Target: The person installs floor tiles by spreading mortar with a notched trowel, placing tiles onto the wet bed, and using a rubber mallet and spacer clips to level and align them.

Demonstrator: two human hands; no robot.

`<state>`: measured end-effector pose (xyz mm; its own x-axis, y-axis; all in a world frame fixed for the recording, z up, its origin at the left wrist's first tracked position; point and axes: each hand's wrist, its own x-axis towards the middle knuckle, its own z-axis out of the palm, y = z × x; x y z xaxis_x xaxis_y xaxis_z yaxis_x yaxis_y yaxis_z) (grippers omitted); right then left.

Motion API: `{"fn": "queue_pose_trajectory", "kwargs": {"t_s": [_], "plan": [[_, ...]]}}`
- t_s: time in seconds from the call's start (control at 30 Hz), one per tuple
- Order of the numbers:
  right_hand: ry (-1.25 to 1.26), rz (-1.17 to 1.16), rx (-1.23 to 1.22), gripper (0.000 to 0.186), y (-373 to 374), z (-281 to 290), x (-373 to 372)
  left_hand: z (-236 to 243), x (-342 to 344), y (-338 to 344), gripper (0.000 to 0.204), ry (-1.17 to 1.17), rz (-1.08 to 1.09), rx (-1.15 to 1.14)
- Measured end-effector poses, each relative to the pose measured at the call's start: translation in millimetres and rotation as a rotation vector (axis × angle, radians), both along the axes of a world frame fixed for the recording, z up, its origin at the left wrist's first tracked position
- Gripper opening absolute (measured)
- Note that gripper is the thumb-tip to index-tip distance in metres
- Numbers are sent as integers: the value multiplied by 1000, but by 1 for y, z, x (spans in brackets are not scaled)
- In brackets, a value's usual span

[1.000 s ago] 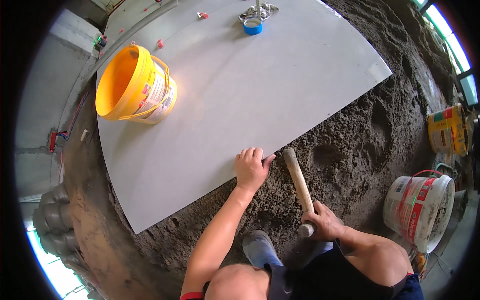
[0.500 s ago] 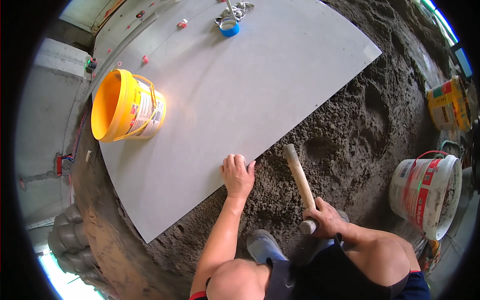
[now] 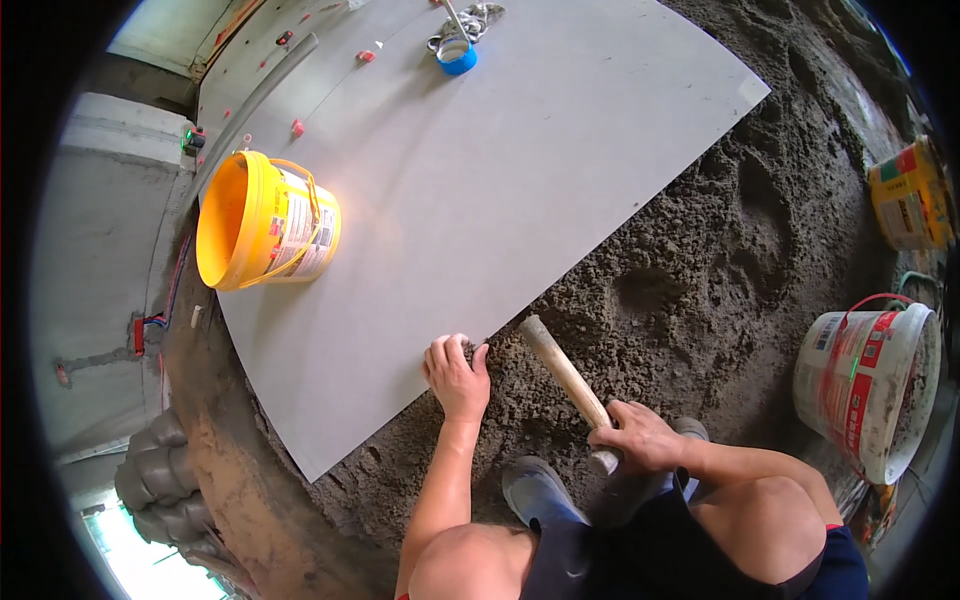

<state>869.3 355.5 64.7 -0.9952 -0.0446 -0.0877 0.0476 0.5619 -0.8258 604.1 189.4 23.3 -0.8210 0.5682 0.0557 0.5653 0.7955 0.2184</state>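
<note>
My left hand (image 3: 457, 378) is at the near edge of a large grey tile (image 3: 420, 250), its fingers curled. A small dark bit shows between thumb and forefinger; what it is I cannot make out. In my right hand (image 3: 640, 437) is a thick, pale wooden handle (image 3: 567, 375), gripped near its lower end. The handle slants up and left over the rough dark mortar bed (image 3: 680, 260), its far tip close to the tile's edge. No tool head can be made out on it.
A yellow bucket (image 3: 318, 240) stands on the tile's left part. Farther back are a blue-rimmed suction cup (image 3: 457, 60) and red tile levelling pieces (image 3: 297, 127). A white bucket (image 3: 835, 375) and another yellow bucket (image 3: 907, 200) stand at right. Grey sacks (image 3: 160, 475) lie lower left.
My left hand has moved a little left and nearer along the tile's edge. The wooden handle has shifted left and tilted further left, still in my right hand. The view has shifted slightly.
</note>
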Motion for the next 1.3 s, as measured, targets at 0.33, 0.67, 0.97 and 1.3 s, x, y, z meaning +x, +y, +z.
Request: {"fn": "queue_pose_trajectory", "kwargs": {"t_s": [0.33, 0.67, 0.97, 1.3], "plan": [[26, -159, -4, 51, 17, -9, 5, 15, 58, -5, 72, -104, -269, -176], [27, -280, -17, 34, 9, 9, 6, -3, 57, 29, 69, -106, -451, 126], [6, -89, 48, 42, 9, 5, 7, 9, 110, -9, 21, -308, -619, 387], [63, 111, 101, 38, -2, -25, 21, 17, -27, -45, 64, -49, -197, 87]]}}
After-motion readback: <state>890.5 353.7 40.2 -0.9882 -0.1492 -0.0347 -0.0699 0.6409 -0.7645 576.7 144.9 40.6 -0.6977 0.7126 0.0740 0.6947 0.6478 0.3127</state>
